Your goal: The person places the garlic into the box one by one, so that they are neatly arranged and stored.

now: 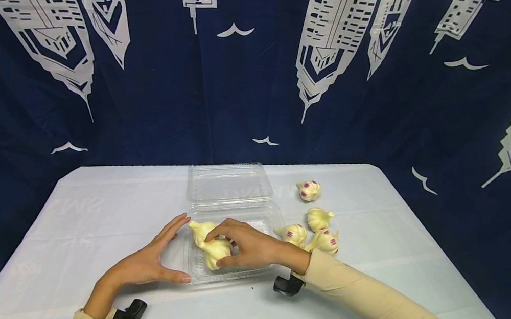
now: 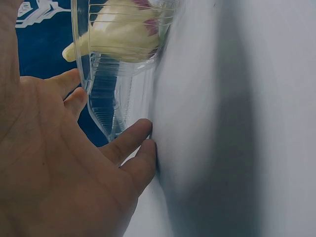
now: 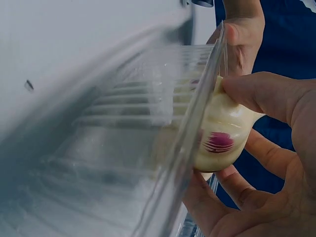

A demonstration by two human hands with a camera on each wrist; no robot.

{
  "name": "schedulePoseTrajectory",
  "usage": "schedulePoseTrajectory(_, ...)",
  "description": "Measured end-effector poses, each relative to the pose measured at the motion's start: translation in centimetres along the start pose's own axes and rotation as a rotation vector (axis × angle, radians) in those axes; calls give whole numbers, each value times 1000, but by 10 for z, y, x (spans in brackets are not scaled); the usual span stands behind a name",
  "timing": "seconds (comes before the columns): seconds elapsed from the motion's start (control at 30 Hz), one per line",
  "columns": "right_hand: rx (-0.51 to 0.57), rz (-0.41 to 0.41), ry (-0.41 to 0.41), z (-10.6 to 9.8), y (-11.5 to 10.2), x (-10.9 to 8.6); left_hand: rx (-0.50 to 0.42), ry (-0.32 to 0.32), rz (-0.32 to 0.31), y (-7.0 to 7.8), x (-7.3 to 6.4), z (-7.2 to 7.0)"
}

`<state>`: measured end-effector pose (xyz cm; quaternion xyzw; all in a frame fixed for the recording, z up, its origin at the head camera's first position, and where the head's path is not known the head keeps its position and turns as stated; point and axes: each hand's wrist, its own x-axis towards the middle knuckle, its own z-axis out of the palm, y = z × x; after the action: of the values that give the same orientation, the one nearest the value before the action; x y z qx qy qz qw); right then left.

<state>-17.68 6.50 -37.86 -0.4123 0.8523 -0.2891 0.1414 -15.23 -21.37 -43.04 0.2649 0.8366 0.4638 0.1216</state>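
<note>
A clear plastic clamshell container (image 1: 266, 266) lies on the table with its lid (image 1: 230, 182) folded back, away from me. Inside its left part are two garlic bulbs, pale with purple marks. My right hand (image 1: 254, 244) grips the nearer garlic bulb (image 1: 218, 253) between thumb and fingers; the right wrist view shows this bulb (image 3: 219, 140) behind the container's clear wall. The other garlic bulb (image 1: 201, 230) sits just behind it, partly hidden by the fingers. My left hand (image 1: 143, 263), thumb and fingers spread, is at the container's left side, fingertips at its wall in the left wrist view.
Right of the container lie several more garlic bulbs: one at the back (image 1: 309, 191), another in the middle (image 1: 318, 218), and a front pair partly behind my right wrist. The white-covered table (image 1: 382, 229) ends against a dark blue cloth (image 1: 163, 112) with white building prints.
</note>
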Motion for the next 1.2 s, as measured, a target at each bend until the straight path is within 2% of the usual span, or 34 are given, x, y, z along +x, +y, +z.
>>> schedulePoseTrajectory(0.43,-86,-11,-19,11,-6,5,-12,-6,0,1,-1,-1)
schedulePoseTrajectory(0.77,-218,37,-33,16,-8,9,-2,-8,19,0,0,0)
schedulePoseTrajectory(0.93,-194,59,-48,16,-9,10,1,-8,22,0,1,0)
schedulePoseTrajectory(1.2,-163,21,-41,14,-10,10,-1,-8,16,-1,0,0)
